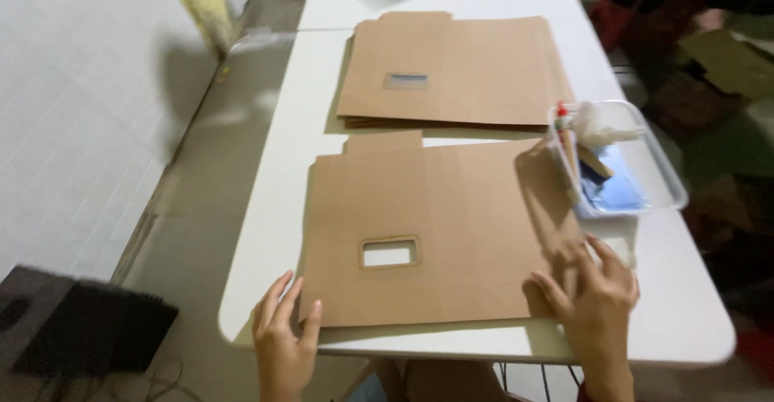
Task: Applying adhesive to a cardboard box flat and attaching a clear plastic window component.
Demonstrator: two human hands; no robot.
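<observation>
Two open hands press on one flat brown card sheet [439, 229] in the lower middle: left hand [282, 337] at its bottom-left corner, right hand [597, 297] bottom-right. No folds yet; a stack of sheets [455, 67] waits above.

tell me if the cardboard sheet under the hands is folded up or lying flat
Lying flat: the cardboard sheet is spread out on the white table, creases unfolded, with the left hand and right hand pressing its near corners.
</observation>
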